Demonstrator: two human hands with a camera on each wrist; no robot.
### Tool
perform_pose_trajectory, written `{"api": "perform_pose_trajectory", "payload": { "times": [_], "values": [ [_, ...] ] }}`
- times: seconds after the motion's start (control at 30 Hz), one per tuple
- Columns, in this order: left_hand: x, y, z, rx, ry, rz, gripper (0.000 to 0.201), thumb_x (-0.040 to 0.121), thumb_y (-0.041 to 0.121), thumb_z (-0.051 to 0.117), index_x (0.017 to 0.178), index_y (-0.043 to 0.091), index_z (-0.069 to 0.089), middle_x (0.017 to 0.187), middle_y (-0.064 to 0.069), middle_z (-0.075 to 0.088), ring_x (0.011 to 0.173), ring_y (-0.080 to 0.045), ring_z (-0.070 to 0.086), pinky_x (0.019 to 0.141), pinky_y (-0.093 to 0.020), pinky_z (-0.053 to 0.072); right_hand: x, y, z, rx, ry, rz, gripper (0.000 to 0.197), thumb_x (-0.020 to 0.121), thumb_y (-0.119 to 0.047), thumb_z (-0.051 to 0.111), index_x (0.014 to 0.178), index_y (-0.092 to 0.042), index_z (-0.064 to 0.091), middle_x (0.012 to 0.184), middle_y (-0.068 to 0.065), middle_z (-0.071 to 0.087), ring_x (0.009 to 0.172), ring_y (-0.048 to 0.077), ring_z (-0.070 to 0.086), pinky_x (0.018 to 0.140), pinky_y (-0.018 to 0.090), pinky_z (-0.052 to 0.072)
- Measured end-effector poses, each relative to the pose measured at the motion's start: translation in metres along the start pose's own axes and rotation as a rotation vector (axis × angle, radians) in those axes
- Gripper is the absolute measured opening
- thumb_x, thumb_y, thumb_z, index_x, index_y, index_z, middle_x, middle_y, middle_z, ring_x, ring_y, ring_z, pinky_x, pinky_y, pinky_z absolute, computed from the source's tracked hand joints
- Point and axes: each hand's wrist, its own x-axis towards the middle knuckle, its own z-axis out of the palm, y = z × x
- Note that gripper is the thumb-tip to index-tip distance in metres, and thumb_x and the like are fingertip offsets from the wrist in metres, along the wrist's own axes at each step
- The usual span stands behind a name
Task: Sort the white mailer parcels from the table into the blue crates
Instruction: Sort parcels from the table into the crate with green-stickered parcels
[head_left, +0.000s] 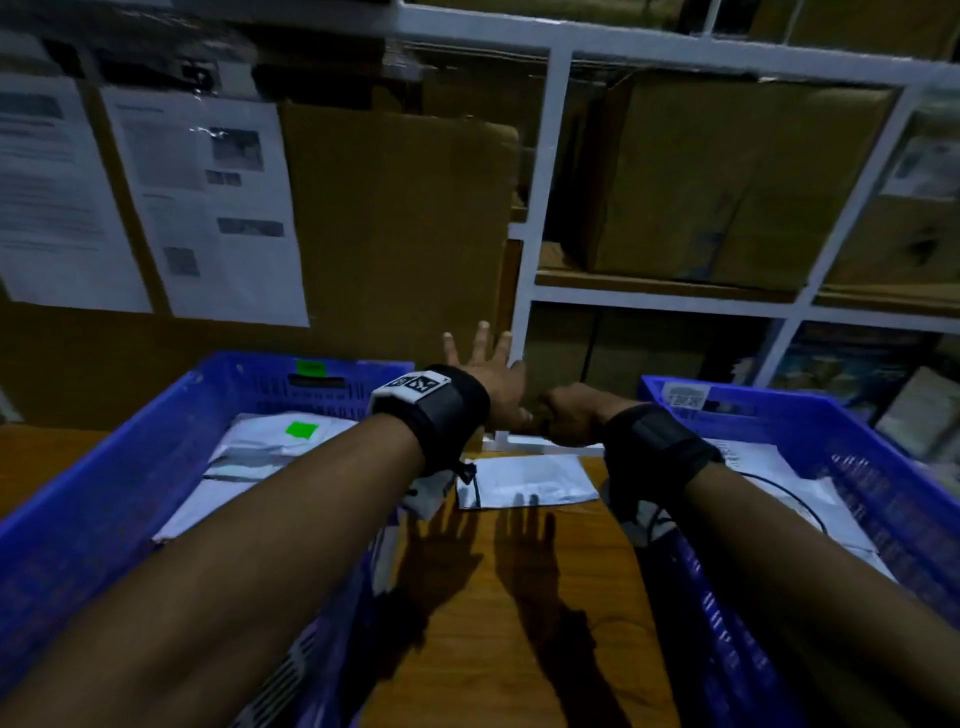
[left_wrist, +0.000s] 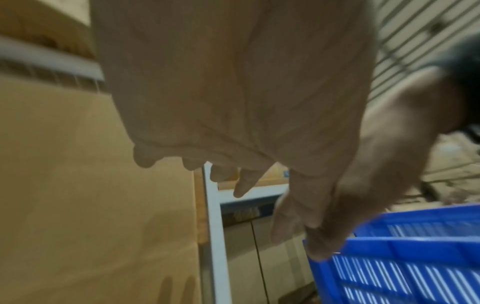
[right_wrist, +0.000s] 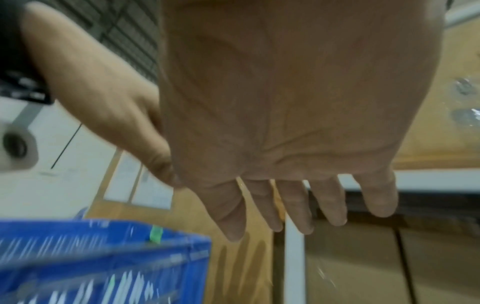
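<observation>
One white mailer parcel (head_left: 524, 480) lies flat on the wooden table (head_left: 519, 597) between two blue crates. The left crate (head_left: 104, 499) holds several white mailers (head_left: 260, 447), one with a green sticker. The right crate (head_left: 883, 467) also holds white mailers (head_left: 763, 467). Both arms reach forward, above and beyond the parcel. My left hand (head_left: 485, 358) is raised with its fingers spread and holds nothing. My right hand (head_left: 563, 421) hangs beside it, touching or nearly touching it. In the right wrist view its fingers (right_wrist: 303, 222) are straight and empty. The left wrist view shows spread fingers (left_wrist: 215, 170).
A white metal shelf frame (head_left: 540, 208) with cardboard boxes (head_left: 727, 182) stands behind the table. A large cardboard sheet (head_left: 395, 234) and printed papers (head_left: 208, 208) cover the wall at the back left. Black cables run from both wrist bands.
</observation>
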Motion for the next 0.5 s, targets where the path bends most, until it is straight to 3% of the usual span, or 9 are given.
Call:
{"api": "perform_pose_trajectory", "payload": {
  "times": [0.17,0.3,0.43,0.5],
  "values": [
    [0.015,0.003,0.048,0.002,0.01,-0.078,0.075,0.098,0.054,0.047,0.158,0.021,0.015,0.164,-0.008,-0.02,0.145,-0.04,-0.029,0.11,-0.072,-0.013,0.019,0.014,0.038,-0.051,-0.065,-0.013,0.04,0.097,-0.031,0.051,0.129,-0.007,0.054,0.131,0.015,0.057,0.118,0.034,0.056,0.088,0.034,0.045],
    [0.022,-0.004,0.088,0.107,0.024,-0.143,0.081,0.097,0.048,0.052,0.159,0.018,0.008,0.16,-0.013,-0.028,0.141,-0.042,-0.035,0.106,-0.07,-0.02,0.042,0.016,0.067,-0.017,-0.13,-0.017,0.049,0.094,-0.039,0.055,0.135,-0.012,0.052,0.138,0.012,0.054,0.123,0.033,0.054,0.101,0.044,0.046],
    [0.036,-0.002,0.118,0.1,-0.044,-0.164,0.086,0.098,0.048,0.052,0.159,0.016,0.001,0.162,-0.013,-0.026,0.144,-0.042,-0.031,0.108,-0.069,-0.017,0.065,0.016,0.095,-0.056,-0.145,-0.004,0.056,0.093,-0.046,0.056,0.14,-0.017,0.046,0.146,0.01,0.046,0.134,0.033,0.041,0.107,0.053,0.038],
    [0.044,0.0,0.134,0.094,-0.09,-0.164,0.086,0.097,0.052,0.051,0.159,0.015,0.003,0.163,-0.013,-0.023,0.145,-0.042,-0.029,0.108,-0.071,-0.016,0.074,0.017,0.11,-0.085,-0.162,-0.002,0.054,0.094,-0.047,0.056,0.138,-0.018,0.046,0.151,0.01,0.039,0.143,0.036,0.026,0.112,0.061,0.024]
  ]
}}
